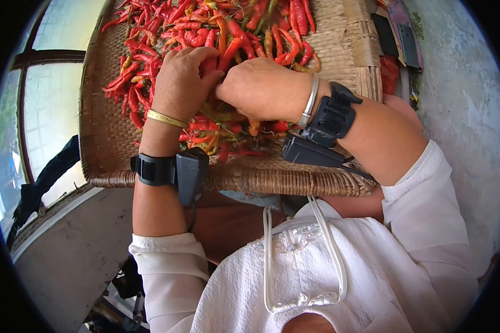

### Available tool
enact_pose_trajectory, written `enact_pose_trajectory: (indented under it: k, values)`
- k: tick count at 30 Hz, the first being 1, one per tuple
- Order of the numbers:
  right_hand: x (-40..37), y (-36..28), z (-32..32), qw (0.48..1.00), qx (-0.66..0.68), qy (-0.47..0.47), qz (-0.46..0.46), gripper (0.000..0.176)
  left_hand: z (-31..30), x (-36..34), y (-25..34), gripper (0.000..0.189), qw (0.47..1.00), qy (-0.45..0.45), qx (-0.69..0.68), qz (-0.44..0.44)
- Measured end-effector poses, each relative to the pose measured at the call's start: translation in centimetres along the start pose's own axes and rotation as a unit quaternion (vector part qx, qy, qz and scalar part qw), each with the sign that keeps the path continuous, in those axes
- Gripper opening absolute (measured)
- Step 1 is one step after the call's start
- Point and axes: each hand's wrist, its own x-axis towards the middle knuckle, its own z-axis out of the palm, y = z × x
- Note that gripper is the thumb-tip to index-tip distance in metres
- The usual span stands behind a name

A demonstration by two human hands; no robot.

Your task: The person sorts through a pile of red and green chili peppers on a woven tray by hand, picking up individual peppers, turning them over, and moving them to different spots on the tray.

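Note:
A heap of red chili peppers, some orange or greenish, lies in a woven wicker tray. My left hand is over the heap, its thumb and fingers closed around a red chili pepper. Right beside it, my right hand has curled fingers meeting the left thumb. Whatever the right fingertips pinch is hidden behind the hand. More peppers lie below my wrists, near the tray's front rim.
The tray rests over my lap. To the left are a window and a grey ledge. Beyond the tray's right edge are a dark phone-like object and a red bag, beside a pale wall. Black devices are strapped to both wrists.

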Motion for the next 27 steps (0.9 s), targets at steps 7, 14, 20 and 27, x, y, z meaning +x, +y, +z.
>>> enact_pose_trajectory:
  k: [7, 14, 20, 27]
  values:
    - [0.0, -0.2, -0.9, 0.999, 0.013, 0.05, 0.01, 0.013, -1.3, -0.4, 1.0, 0.036, 0.976, 0.038, -0.185, -0.107]
    - [-0.3, 0.8, -1.8, 0.954, 0.219, 0.205, 0.011, 0.009, -3.8, -0.9, 0.9, 0.018, 0.854, 0.074, -0.485, -0.174]
    - [0.0, 0.6, -1.7, 0.907, 0.309, 0.284, 0.032, 0.019, -4.1, -1.1, 2.5, 0.013, 0.826, 0.117, -0.524, -0.169]
    - [-0.8, 0.0, -2.2, 0.908, 0.332, 0.234, 0.108, 0.023, -3.8, -1.2, 3.3, 0.01, 0.81, 0.093, -0.569, -0.112]
